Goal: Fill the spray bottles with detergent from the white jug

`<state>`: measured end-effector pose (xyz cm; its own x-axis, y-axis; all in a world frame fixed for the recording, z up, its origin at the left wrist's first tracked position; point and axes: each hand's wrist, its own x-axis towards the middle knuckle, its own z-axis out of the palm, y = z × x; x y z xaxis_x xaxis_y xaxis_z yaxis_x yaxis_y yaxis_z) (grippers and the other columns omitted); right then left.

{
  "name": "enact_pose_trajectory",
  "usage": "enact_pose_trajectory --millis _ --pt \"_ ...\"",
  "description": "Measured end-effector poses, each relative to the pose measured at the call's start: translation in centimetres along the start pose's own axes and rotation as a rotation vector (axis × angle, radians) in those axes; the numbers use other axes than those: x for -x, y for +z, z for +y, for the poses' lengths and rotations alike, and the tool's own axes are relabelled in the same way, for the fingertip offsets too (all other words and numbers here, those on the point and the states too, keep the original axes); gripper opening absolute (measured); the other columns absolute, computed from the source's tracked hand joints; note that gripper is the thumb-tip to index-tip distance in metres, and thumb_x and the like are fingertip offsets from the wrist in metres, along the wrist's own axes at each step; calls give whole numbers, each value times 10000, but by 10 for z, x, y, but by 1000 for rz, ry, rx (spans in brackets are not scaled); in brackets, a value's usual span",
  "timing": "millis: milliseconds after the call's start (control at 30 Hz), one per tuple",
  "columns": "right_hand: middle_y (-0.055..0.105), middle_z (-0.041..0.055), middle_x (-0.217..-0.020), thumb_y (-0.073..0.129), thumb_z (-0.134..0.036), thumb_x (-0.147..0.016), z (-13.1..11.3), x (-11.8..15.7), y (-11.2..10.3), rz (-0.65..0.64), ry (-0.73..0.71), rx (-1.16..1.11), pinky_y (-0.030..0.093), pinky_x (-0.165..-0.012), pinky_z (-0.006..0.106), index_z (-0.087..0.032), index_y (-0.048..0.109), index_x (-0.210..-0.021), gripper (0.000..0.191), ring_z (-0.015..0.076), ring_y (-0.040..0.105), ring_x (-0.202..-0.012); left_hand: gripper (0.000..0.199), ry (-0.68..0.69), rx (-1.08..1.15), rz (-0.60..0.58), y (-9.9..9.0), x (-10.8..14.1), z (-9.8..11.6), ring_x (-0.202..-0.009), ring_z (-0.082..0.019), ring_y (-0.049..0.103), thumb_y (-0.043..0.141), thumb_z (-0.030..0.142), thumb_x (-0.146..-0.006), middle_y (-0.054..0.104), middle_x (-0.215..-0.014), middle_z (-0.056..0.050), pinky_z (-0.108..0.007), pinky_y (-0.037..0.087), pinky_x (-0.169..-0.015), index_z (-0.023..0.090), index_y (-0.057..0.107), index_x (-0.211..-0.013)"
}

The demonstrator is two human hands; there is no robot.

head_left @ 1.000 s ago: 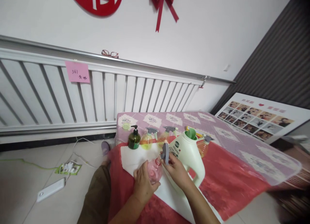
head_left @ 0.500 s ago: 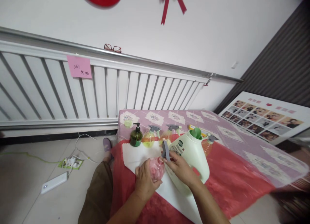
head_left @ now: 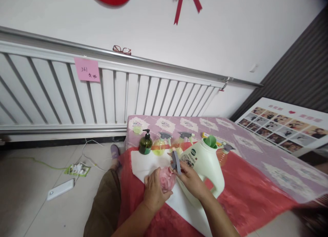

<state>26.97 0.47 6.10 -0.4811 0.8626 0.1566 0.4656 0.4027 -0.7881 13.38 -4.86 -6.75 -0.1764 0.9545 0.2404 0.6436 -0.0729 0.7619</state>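
Left hand [head_left: 154, 192] grips pink bottle [head_left: 167, 180], contents unclear; right hand [head_left: 190, 179] pinches gray spray head [head_left: 176, 161] at its neck. Large jug [head_left: 205, 161] stands close beside.

Left hand [head_left: 155, 193] and right hand [head_left: 190, 179] bare, forearms [head_left: 217, 209] bare. Olive-brown fabric trousers [head_left: 104, 202], creased, end above ankle. Dull purple, rounded shoe [head_left: 115, 150].

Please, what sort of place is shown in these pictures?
It looks like a room in a home, though I cannot be certain. A white radiator runs along the wall, eyeglasses rest above it, and a patterned cloth covers the table.
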Motion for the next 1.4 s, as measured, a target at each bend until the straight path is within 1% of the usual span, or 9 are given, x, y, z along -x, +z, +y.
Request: enact_pose_trajectory --millis 133,267,467,633,767,967,1167,1267,1400 --pt "682 49 -1060 576 -375 -857 0 -2 2 -11 -1 0 488 -872 368 -259 681 -1044 243 237 620 -956 925 -11 0 -14 -2 -1 1 -1280 -298 444 771 288 -581 496 -1381 -134 -488 264 -1083 195 304 -1373" --pt "687 54 -1068 586 -382 -848 1 -1 2 -8 0 -1 495 -851 374 -263 689 -1045 252 247 620 -956 915 -23 -5 -20 -3 -1 2 -1269 -301 454 763 295 -582 503 -1372 -140 -495 267 -1078 179 311 -1370" --pt "670 64 -1148 596 -373 -837 9 1 3 10 0 -25 486 -899 400 -260 678 -1071 272 266 609 -1032 918 -14 -8 -18 -2 -1 2 -1269 -305 455 761 294 -588 501 -1374 -137 -502 268 -1081 194 304 -1378" --pt "691 56 -1045 630 -300 -793 16 1 9 61 30 -26 491 -826 379 -252 689 -1000 220 252 624 -940 905 5 -8 -1 -1 0 0 -1264 -298 460 764 299 -588 505 -1369 -140 -498 283 -1073 175 310 -1361" --pt "683 32 -911 627 -254 -762 22 2 18 161 62 -38 468 -783 354 -230 668 -923 167 227 622 -857 907 27 -25 20 2 1 -2 -1269 -301 458 758 296 -596 501 -1368 -148 -500 291 -1069 167 301 -1368" --pt "655 24 -816 623 -294 -715 29 2 44 393 117 -108 456 -786 371 -214 589 -816 133 225 608 -810 878 35 -70 35 7 2 -5 -1271 -295 458 723 274 -604 501 -1370 -143 -482 297 -1063 193 300 -1369" --pt "621 -10 -768 594 -358 -732 30 2 76 604 166 -247 496 -714 327 -244 483 -791 170 192 608 -748 768 81 -113 82 12 1 -10 -1267 -279 464 619 277 -671 513 -1353 -171 -468 311 -1056 118 313 -1357" --pt "633 -7 -804 593 -382 -750 25 2 83 645 176 -295 505 -741 324 -240 507 -861 200 191 613 -776 739 101 -143 72 11 1 -10 -1284 -277 450 584 265 -692 503 -1365 -176 -457 313 -1057 118 316 -1364" --pt "677 34 -904 578 -416 -783 18 6 84 614 184 -307 484 -842 362 -225 592 -937 246 224 617 -874 688 87 -170 21 7 2 -7 -1313 -261 424 549 270 -733 487 -1389 -168 -429 301 -1070 133 327 -1370"
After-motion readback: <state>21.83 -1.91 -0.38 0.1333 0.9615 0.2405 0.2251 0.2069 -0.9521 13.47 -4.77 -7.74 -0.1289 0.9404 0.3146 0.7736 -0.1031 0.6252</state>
